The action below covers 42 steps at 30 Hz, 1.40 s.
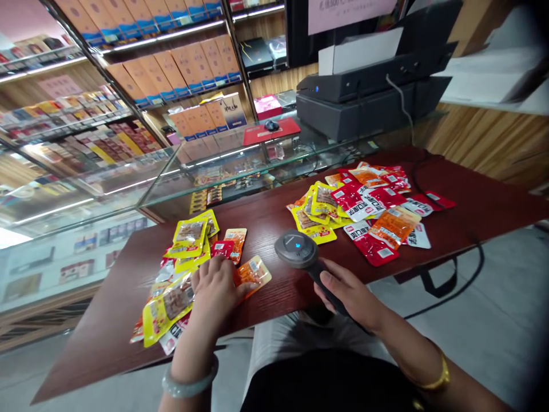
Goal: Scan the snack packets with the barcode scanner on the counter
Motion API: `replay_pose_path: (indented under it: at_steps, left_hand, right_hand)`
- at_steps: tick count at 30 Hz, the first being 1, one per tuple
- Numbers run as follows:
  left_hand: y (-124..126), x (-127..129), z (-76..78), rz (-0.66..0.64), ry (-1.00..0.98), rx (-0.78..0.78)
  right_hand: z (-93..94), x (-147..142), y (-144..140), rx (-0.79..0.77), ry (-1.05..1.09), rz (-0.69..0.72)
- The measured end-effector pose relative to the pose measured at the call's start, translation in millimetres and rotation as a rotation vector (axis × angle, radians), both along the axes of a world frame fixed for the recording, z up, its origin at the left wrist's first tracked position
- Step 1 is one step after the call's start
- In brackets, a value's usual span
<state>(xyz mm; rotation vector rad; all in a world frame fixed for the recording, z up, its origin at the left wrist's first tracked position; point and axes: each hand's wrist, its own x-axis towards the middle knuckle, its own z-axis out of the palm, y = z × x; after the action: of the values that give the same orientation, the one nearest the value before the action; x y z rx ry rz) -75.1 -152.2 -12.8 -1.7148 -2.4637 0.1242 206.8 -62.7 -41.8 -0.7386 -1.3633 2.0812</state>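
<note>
My right hand (345,290) is wrapped round the handle of a dark barcode scanner (297,249), whose head with a small blue light points left over the table. Palm down, my left hand (217,289) rests on the left pile of snack packets, its thumb apart from the fingers. The thumb lies over an orange packet (257,273); the fingertips reach the pile beside a red packet (223,248). Under and beside this hand are yellow packets (165,309) with clear windows. What the fingertips touch is partly hidden. A second pile of red packets (373,246), with yellow and orange ones, lies to the right.
Both piles lie on a dark red wooden table (111,320). Behind it stands a glass display counter (223,166) with a mouse (271,125) on a red mat and a black register machine (355,103). A black cable (454,300) hangs at the right edge.
</note>
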Motion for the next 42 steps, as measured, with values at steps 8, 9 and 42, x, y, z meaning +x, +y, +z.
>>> replay_pose_path:
  at_steps: [8, 9, 42]
  left_hand:
    - [39.3, 45.4, -4.9, 0.143, -0.410, 0.088]
    - [43.1, 46.5, -6.0, 0.129, -0.511, 0.134]
    - [184.6, 142.6, 31.1, -0.291, -0.993, 0.455]
  right_hand:
    - [5.4, 11.2, 2.8, 0.015, -0.028, -0.034]
    - [5.6, 12.6, 2.6, 0.021, -0.030, -0.032]
    - [46.1, 49.2, 73.3, 0.081, 0.005, -0.450]
